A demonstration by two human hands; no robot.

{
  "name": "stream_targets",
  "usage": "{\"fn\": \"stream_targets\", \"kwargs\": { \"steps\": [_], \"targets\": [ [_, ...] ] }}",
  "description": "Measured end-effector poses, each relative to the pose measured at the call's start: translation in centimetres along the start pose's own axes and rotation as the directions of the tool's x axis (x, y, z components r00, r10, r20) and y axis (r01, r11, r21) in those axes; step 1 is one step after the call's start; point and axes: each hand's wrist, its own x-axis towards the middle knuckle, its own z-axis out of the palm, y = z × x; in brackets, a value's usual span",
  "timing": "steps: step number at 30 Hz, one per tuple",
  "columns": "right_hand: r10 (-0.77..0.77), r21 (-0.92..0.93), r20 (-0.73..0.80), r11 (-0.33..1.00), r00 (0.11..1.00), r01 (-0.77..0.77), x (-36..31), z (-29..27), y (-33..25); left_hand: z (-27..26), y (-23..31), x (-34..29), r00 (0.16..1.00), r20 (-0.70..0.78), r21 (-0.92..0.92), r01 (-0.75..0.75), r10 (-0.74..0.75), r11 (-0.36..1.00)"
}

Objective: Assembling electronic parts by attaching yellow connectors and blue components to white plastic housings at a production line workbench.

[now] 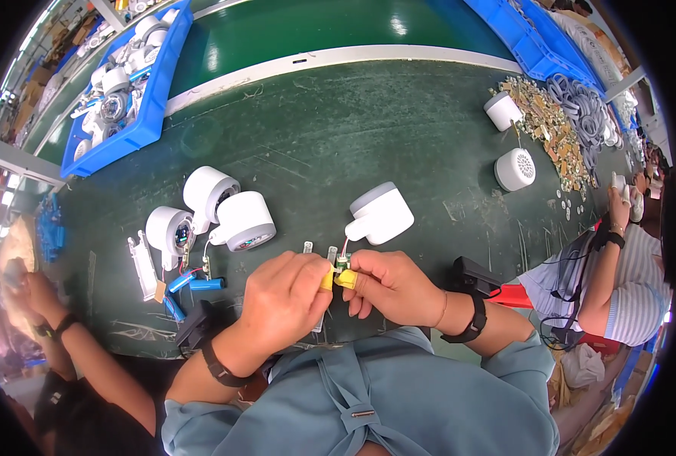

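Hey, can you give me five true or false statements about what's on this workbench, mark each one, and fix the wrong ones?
1. The left hand and right hand meet at a small green circuit board. True.
2. The blue cylinders lie to the right of both hands. False: the blue cylinders lie to the left of both hands.
3. A white housing lies just beyond the hands, with thin wires running from it toward them. True.
4. The bench top is bright yellow. False: the bench top is dark green.
5. The blue bin at upper left holds white and grey parts. True.
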Motion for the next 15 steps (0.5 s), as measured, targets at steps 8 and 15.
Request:
{"fn": "stream_targets", "kwargs": {
  "steps": [8, 15],
  "targets": [
    [0.042, 0.119, 0.025, 0.992, 0.999, -0.045, 0.1, -0.3, 0.1, 0.1, 0.3, -0.3, 0.980, 0.012, 0.237, -0.198, 0.201, 0.951],
    [-0.042, -0.034, -0.129, 0.999, 0.991, 0.038, -0.1, 1.0, -0.1, 0.7, -0.1, -0.8, 0.975, 0.025, -0.189, 0.221, -0.220, 0.957]
  ]
}}
